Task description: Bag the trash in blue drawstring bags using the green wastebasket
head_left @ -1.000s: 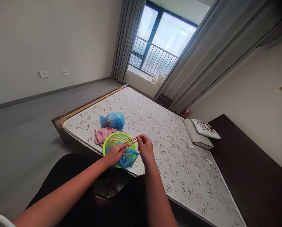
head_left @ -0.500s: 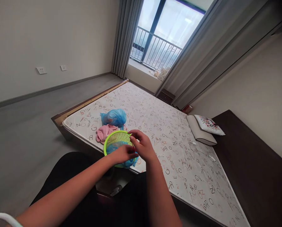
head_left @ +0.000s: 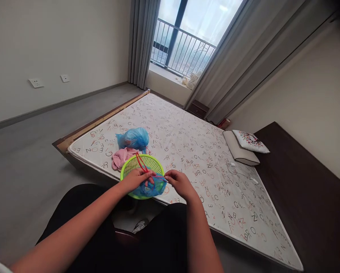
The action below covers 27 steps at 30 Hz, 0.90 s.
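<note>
A yellow-green mesh basket (head_left: 127, 167) rests at the near edge of the mattress, with a blue plastic bag (head_left: 158, 186) in it. Over the basket, my left hand (head_left: 140, 178) pinches a red string (head_left: 142, 163), whose loop stands up past the fingers. The string also runs across to my right hand (head_left: 177, 181), where thumb and forefinger are closed on it. Whether it is attached to the bag, I cannot tell. Just behind the basket lie a pink cloth (head_left: 121, 157) and a second, filled blue plastic bag (head_left: 134, 138).
The letter-printed mattress (head_left: 192, 151) fills the middle. On its far right are a beige pillow (head_left: 240, 149), a white patterned cushion (head_left: 251, 141) and a white cable (head_left: 232, 168). A dark nightstand (head_left: 197, 109) stands by the curtain. My knees are below the basket.
My hands have moved apart, the right one going right, and the red string now shows stretched between them with a loop raised. The view has shifted slightly.
</note>
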Available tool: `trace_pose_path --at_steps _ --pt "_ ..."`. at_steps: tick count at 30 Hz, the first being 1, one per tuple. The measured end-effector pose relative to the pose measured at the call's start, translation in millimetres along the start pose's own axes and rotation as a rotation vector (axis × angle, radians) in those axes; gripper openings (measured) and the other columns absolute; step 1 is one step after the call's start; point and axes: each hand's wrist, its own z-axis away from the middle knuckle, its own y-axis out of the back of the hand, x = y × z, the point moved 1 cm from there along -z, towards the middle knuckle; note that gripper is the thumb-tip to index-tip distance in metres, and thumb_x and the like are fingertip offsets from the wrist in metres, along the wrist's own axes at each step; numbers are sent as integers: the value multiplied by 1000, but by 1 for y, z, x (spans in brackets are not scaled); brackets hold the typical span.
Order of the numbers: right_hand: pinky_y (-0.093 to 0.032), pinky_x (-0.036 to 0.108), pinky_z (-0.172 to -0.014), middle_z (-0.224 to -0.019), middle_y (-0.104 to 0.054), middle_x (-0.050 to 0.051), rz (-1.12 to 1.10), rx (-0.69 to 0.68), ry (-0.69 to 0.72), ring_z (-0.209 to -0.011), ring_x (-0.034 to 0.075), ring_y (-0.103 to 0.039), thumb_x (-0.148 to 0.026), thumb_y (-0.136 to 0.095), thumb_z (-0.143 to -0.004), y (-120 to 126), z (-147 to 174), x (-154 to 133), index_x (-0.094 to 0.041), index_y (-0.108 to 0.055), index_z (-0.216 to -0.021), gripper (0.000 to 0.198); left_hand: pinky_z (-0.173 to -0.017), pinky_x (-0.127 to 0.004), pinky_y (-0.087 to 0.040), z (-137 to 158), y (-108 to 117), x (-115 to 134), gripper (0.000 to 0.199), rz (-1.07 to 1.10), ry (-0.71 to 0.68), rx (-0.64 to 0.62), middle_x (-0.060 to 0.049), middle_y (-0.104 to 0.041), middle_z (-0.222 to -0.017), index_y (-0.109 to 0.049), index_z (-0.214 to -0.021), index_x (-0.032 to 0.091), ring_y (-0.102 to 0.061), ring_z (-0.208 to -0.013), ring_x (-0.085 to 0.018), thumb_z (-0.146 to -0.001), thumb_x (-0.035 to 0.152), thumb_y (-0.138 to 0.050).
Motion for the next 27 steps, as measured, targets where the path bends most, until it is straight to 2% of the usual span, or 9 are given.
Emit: trace_pose_path --at_steps 3,6,9,13,16,19,21,24,27 --pt "-31 22 -49 -65 -56 -4 -206 11 -83 -53 9 -43 -43 -66 -86 -9 8 -5 -20 -67 -84 23 -72 -33 -53 -4 0 -8 54 31 72 81 -6 -78 -79 -78 -104 17 -66 -63 -19 -82 65 -67" --pt "-27 20 -39 -55 -43 -11 -510 -6 -168 -41 7 -31 -46 -68 -83 -35 9 -11 -22 -58 -87 26 -78 -34 -53 -8 -4 -15 58 125 93 170 -2 -73 -68 -77 -110 16 -69 -70 -21 -80 65 -70" --pt "-35 20 -36 -56 -44 -12 -582 -71 -178 -38 7 -35 -43 -69 -81 -65 8 -8 -24 -52 -91 27 -76 -31 -52 -9 -5 -18 59 312 126 194 -1 -69 -63 -74 -113 14 -67 -68 -18 -81 63 -70" --pt "-46 25 -42 -68 -52 -9 -447 18 -217 -44 11 -54 -38 -69 -80 -86 10 5 -24 -51 -91 26 -58 -23 -44 -7 3 -16 53 354 149 170 -3 -72 -72 -72 -103 12 -52 -50 -8 -80 59 -75" --pt "-49 27 -54 -77 -60 -4 -246 141 -137 -57 13 -61 -34 -71 -81 -84 8 8 -22 -61 -94 21 -55 -23 -42 -4 10 -15 52 314 128 110 0 -67 -65 -71 -97 12 -52 -48 -8 -78 61 -76" --pt "-53 33 -75 -97 -68 4 9 279 47 -80 17 -64 -26 -72 -82 -76 3 3 -21 -69 -108 27 -65 -26 -48 -4 15 -14 48 265 109 27 1 -65 -63 -70 -95 14 -60 -57 -13 -81 60 -73" --pt "-50 38 -89 -109 -68 7 199 336 149 -98 22 -63 -23 -72 -84 -74 -2 -1 -24 -70 -118 34 -74 -29 -50 -6 18 -12 44 161 67 -27 -1 -68 -68 -70 -92 15 -64 -68 -15 -85 58 -70" --pt "-43 46 -97 -116 -69 5 413 361 195 -112 27 -57 -24 -73 -86 -77 -7 -4 -33 -73 -119 34 -89 -32 -49 -8 23 -5 41 -40 -1 -76 -3 -73 -80 -72 -89 16 -67 -86 -19 -92 56 -62" --pt "-41 48 -99 -122 -68 3 400 350 198 -115 28 -55 -24 -73 -85 -80 -9 -4 -37 -75 -115 32 -94 -33 -48 -6 28 5 42 -192 -27 -96 -4 -75 -89 -73 -85 17 -67 -93 -21 -95 54 -56"
